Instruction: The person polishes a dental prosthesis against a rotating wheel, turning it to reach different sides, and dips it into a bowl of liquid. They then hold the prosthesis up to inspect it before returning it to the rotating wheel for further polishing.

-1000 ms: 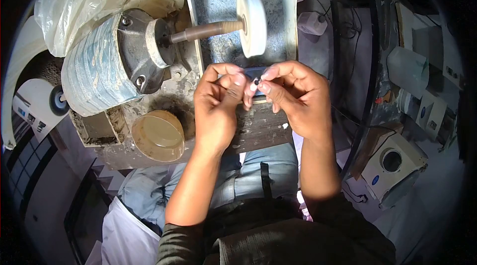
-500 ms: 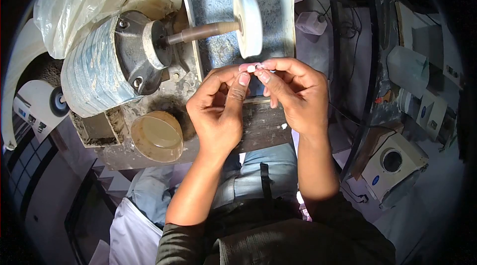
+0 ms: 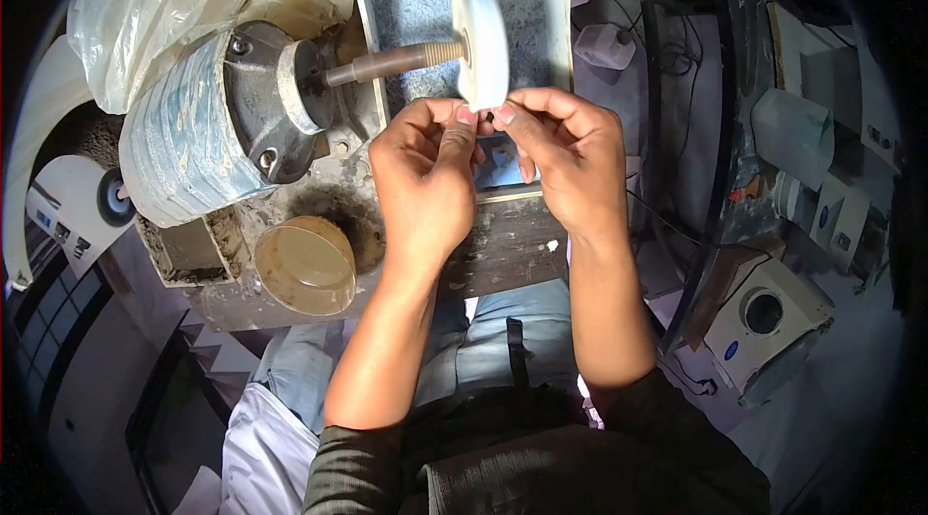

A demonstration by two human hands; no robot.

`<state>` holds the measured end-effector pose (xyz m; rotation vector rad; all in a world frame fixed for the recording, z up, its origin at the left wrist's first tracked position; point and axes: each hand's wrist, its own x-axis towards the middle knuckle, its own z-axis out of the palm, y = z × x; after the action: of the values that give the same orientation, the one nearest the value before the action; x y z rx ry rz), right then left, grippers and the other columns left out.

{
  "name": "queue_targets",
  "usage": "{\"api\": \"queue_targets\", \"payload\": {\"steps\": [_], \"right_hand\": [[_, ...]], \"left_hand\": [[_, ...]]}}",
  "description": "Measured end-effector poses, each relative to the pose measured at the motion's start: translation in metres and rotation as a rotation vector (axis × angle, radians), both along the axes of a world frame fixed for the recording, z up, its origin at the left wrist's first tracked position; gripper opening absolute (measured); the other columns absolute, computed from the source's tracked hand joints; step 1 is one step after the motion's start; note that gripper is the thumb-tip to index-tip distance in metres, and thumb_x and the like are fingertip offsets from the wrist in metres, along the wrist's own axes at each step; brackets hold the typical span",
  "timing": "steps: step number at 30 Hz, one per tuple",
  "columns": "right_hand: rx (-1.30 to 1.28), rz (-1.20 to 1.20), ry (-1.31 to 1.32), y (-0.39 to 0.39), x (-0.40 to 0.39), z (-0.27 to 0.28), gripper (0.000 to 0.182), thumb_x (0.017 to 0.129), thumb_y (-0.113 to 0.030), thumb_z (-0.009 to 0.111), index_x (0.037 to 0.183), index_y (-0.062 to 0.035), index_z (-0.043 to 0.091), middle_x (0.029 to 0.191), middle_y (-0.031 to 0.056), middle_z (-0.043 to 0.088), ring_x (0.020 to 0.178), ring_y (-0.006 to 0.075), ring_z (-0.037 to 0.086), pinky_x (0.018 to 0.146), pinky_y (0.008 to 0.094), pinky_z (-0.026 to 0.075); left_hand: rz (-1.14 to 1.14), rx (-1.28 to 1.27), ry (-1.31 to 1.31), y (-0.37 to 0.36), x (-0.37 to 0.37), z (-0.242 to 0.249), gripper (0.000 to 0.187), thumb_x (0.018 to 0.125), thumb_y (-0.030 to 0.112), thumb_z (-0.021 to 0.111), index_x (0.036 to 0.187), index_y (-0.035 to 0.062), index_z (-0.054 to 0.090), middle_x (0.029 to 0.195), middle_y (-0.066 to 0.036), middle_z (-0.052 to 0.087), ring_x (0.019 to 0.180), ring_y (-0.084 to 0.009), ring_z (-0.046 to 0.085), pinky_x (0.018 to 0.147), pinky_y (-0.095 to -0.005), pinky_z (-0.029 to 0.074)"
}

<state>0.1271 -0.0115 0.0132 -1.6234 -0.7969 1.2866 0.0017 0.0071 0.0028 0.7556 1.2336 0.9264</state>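
Stained, white-flecked tabletop [image 3: 517,240] bears a ribbed motor [image 3: 179,133]; its threaded spindle [image 3: 396,61] carries a smooth white polishing wheel [image 3: 485,46]. Left hand [image 3: 425,177] and right hand [image 3: 575,162]: each grip pinched nearly closed on a small piece [image 3: 487,116], mostly hidden, at the wheel's lower rim.

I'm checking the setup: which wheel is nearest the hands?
The white wheel on the brown shaft; the dark wheel sits far off, near the picture's left edge.

left hand [image 3: 425,188] + right hand [image 3: 584,167] | pinching small piece [image 3: 488,116], mostly hidden | at lower rim of white wheel [image 3: 485,46]
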Motion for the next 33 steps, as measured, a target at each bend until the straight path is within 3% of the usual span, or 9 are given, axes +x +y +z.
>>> {"api": "queue_targets", "payload": {"steps": [8,16,23,26,28,29,31,33], "right_hand": [[-0.014,-0.028,0.037,-0.005,-0.003,0.006,0.012,0.087,-0.008,0.065,0.092,0.0022,0.067,0.072,0.0004,0.067,0.049,-0.0002,0.044,0.042,0.0170,0.032],[0.009,0.021,0.087,-0.002,-0.002,0.007,0.012,0.088,-0.006,0.064,0.095,0.0036,0.067,0.079,0.0031,0.068,0.066,0.0010,0.055,0.053,0.0161,0.038],[-0.090,0.026,0.070,-0.001,-0.001,0.009,0.012,0.089,-0.005,0.062,0.096,0.0043,0.066,0.081,0.0044,0.068,0.067,0.0022,0.056,0.056,0.0161,0.041],[0.046,0.064,0.040,-0.008,-0.006,0.010,0.012,0.089,-0.005,0.062,0.095,0.0040,0.066,0.081,0.0037,0.068,0.068,0.0021,0.056,0.057,0.0156,0.041],[0.213,0.007,0.041,-0.012,-0.011,0.005,0.013,0.088,-0.007,0.063,0.095,0.0046,0.067,0.080,0.0045,0.068,0.053,0.0011,0.045,0.046,0.0168,0.034],[0.214,0.006,0.041,-0.011,-0.010,0.006,0.013,0.088,-0.007,0.063,0.095,0.0046,0.067,0.080,0.0045,0.068,0.053,0.0011,0.045,0.046,0.0168,0.034],[0.063,0.036,0.048,-0.009,-0.006,0.007,0.011,0.089,-0.004,0.061,0.094,0.0048,0.066,0.081,0.0048,0.068,0.071,0.0026,0.057,0.060,0.0160,0.043],[0.035,0.018,0.037,-0.003,-0.006,0.007,0.011,0.089,-0.004,0.062,0.093,0.0050,0.066,0.080,0.0045,0.068,0.071,0.0028,0.057,0.061,0.0167,0.044]], "left_hand": [[0.033,0.020,-0.051,-0.005,-0.004,0.004,0.011,0.093,0.004,0.055,0.087,-0.0031,0.061,0.073,-0.004,0.063,0.059,-0.0057,0.050,0.052,-0.0196,0.038],[-0.030,-0.017,-0.018,0.003,-0.007,0.003,0.012,0.093,0.005,0.055,0.087,-0.0036,0.062,0.074,-0.005,0.064,0.059,-0.0057,0.050,0.052,-0.0199,0.039],[-0.034,-0.091,-0.014,0.005,-0.009,0.006,0.013,0.093,0.005,0.055,0.088,-0.0040,0.063,0.075,-0.005,0.064,0.060,-0.0057,0.050,0.053,-0.0199,0.039],[-0.002,0.027,-0.026,-0.006,-0.012,0.006,0.012,0.093,0.005,0.056,0.089,-0.0037,0.063,0.076,-0.005,0.065,0.060,-0.0058,0.051,0.054,-0.0197,0.039],[0.053,0.151,-0.009,-0.012,-0.010,0.006,0.012,0.093,0.006,0.056,0.090,-0.0032,0.063,0.076,-0.005,0.065,0.061,-0.0056,0.051,0.055,-0.0196,0.039],[0.052,0.152,-0.009,-0.012,-0.009,0.005,0.012,0.093,0.006,0.056,0.090,-0.0032,0.063,0.076,-0.005,0.065,0.061,-0.0056,0.051,0.055,-0.0196,0.039],[0.063,0.104,0.007,-0.007,-0.007,0.004,0.013,0.093,0.006,0.056,0.089,-0.0037,0.063,0.076,-0.005,0.065,0.061,-0.0057,0.051,0.053,-0.0198,0.039],[0.031,0.029,-0.003,0.000,-0.006,0.000,0.013,0.093,0.007,0.056,0.088,-0.0038,0.062,0.076,-0.006,0.065,0.060,-0.0058,0.051,0.052,-0.0199,0.039]]}}
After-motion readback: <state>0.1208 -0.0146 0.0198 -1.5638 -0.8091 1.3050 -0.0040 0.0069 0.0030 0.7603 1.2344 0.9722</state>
